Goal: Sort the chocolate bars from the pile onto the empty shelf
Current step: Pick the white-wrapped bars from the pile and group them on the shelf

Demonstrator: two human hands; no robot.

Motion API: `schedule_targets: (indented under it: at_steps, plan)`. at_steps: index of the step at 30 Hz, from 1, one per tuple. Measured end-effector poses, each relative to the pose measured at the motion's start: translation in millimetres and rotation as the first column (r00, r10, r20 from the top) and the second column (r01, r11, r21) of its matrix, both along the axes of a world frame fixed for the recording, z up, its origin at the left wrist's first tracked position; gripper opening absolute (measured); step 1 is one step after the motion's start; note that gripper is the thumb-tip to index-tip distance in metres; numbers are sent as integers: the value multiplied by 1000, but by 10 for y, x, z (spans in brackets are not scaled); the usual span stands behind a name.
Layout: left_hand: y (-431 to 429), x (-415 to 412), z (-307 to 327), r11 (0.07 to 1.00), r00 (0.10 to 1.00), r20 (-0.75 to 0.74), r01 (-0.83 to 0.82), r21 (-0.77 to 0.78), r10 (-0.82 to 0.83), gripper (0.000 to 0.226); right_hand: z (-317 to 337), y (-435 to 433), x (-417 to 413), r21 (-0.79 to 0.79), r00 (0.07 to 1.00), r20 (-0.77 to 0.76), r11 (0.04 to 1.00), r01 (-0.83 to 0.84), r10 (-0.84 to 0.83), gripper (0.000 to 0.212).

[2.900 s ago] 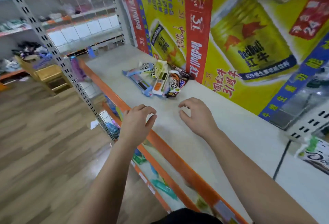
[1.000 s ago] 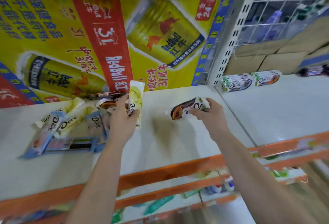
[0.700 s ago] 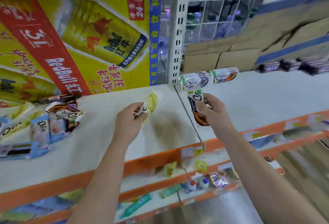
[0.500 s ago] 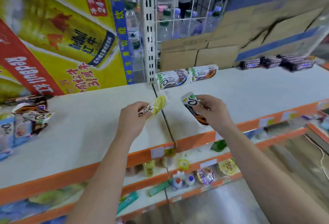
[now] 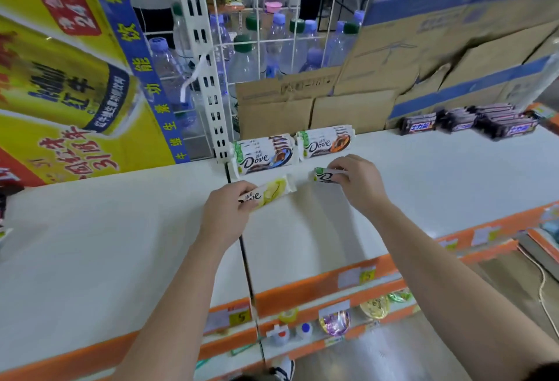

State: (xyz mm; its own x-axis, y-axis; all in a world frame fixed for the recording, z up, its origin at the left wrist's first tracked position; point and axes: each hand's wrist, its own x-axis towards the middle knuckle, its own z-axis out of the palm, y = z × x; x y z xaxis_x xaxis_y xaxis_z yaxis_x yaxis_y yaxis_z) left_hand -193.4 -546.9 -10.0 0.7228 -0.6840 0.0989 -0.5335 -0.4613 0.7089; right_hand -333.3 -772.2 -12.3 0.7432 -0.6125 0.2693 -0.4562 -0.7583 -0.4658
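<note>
Grips pinch flat glossy wrappers: left hand on yellow bar, right hand on white bar.

The yellow bar in the left hand has a glossy plastic wrapper, as does the white bar the right hand pinches. Under both hands the shelf is smooth, matt white. Beyond the right hand are matt brown cardboard boxes, creased. Beyond the left hand are a white-painted metal post, a wire grid, clear plastic bottles and a shiny printed poster.
</note>
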Motion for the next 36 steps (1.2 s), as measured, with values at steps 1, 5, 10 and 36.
schedule_targets:
  at_steps: [1,5,10,36]
  plan:
    - [-57,33,-4,1000,1000,-8,-3,-4,3,18,-9,-72,76,-21,1000,0,1000,-14,14,18]
    - [-262,138,-8,999,999,-9,46,27,-46,18,15,-314,368,-73,999,-16,996,-50,49,20]
    - [-429,225,9,992,993,60,101,74,-105,17,3,-515,608,-143,990,-63,981,-130,122,20]
    - [-2982,-807,168,993,985,173,25,-114,-5,15,-216,-2179,-992,-96,947,-55,942,-320,316,19]
